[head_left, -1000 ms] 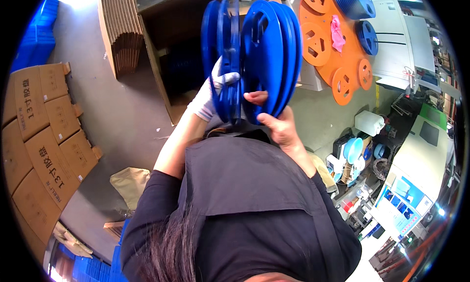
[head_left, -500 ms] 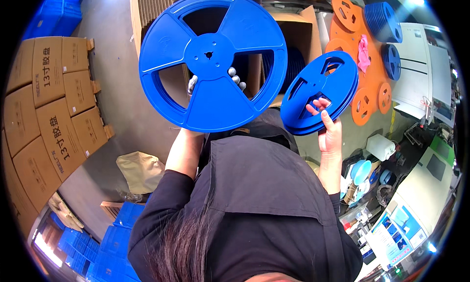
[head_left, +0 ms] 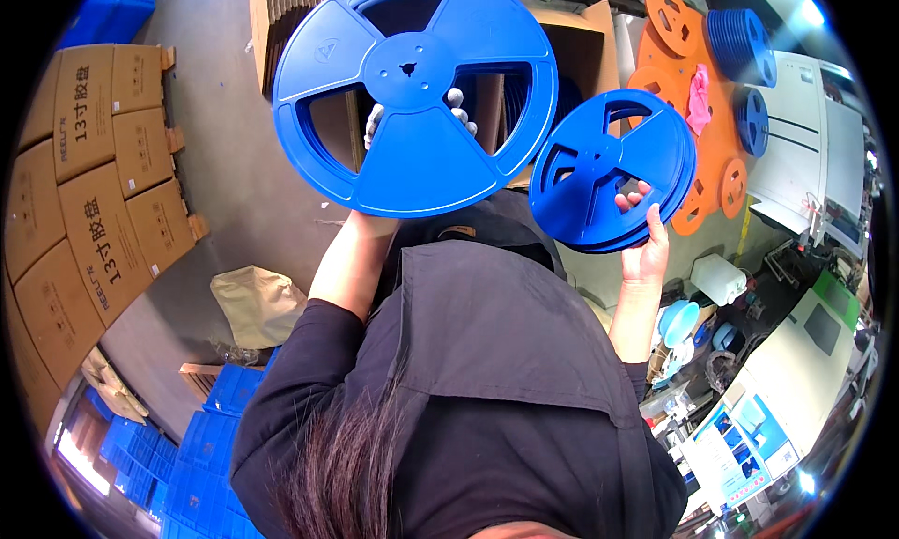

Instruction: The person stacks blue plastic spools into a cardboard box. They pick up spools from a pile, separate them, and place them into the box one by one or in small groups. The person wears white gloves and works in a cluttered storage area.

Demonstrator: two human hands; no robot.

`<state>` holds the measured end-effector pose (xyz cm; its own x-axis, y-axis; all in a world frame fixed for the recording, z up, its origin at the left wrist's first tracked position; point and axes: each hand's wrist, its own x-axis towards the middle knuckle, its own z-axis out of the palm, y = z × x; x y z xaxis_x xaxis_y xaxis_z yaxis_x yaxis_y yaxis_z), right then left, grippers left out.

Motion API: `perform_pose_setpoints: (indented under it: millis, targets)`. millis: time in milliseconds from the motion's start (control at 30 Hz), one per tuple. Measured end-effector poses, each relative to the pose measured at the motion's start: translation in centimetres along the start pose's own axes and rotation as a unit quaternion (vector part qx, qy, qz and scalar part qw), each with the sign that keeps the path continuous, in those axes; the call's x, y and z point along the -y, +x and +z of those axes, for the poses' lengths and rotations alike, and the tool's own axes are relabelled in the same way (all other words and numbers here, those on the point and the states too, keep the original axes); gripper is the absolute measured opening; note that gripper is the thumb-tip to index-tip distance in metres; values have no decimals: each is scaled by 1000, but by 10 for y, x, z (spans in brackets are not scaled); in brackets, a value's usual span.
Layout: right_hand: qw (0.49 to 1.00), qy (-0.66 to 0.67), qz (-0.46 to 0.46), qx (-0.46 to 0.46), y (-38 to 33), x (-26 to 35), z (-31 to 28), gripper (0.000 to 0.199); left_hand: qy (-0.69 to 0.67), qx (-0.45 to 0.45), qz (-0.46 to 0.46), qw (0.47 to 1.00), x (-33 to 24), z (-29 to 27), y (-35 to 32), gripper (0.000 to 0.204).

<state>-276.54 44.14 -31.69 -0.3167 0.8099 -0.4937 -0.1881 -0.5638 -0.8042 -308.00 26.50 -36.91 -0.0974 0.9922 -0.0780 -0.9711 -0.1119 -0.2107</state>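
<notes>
My left hand [head_left: 459, 114], in a pale glove, is closed on a stack of large blue reels [head_left: 417, 169], held up in front of me with its flat face toward me. Most of that hand is behind the reels; only the fingers and thumb show through the cut-outs. On the right, my bare right hand [head_left: 646, 246] grips the lower right rim of another stack of blue reels [head_left: 579, 202]. Its fingertips come through a cut-out and the thumb lies at the edge. This stack is tilted, its layered rims showing. The two stacks are very close together.
Behind the reels stands an open cardboard box [head_left: 597, 52] with dark reels inside. Orange reels [head_left: 670, 19], more blue reels [head_left: 735, 47] and a pink cloth [head_left: 699, 99] are beyond it. Stacked cartons [head_left: 89, 192] line the left; blue crates [head_left: 201, 455] stand lower left.
The right-hand stack has turned so that its face shows more fully toward me. My left hand still holds its stack, which sits slightly higher in the picture, as does the background at left.
</notes>
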Motion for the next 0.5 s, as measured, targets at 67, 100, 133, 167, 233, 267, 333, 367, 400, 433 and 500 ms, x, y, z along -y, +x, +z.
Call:
perform_pose_setpoints:
  millis: [67,100,133,167,233,267,333,367,400,433,500]
  targets:
    - [999,25,-16,24,-3,1,-4,41,-1,-21,18,1000,1,0,2,76]
    - [999,23,-35,31,-3,-1,-10,47,-1,-32,26,999,3,1,2,77]
    - [998,36,-39,40,-4,-2,-12,50,25,-41,42,998,4,2,2,78]
    - [997,43,-48,47,-6,2,-15,53,45,-45,56,996,5,4,3,79]
    - [994,45,-69,67,-8,7,-15,60,110,-45,66,991,-4,-6,-1,84]
    - [993,45,-85,67,-11,9,-16,60,114,-22,64,991,-7,-10,-2,85]
    - [991,55,-96,78,-15,11,-22,60,114,9,78,990,-9,-5,-5,84]
    - [989,66,-106,73,-15,9,-26,60,111,15,96,989,-12,-3,-8,84]
    - [988,78,-116,70,-15,10,-29,60,118,19,106,987,-16,-8,-10,84]
    - [987,85,-118,69,-16,10,-29,58,126,20,119,985,-24,-12,-15,85]
    - [984,106,-115,83,-16,9,-34,58,136,42,129,981,-36,-17,-21,86]
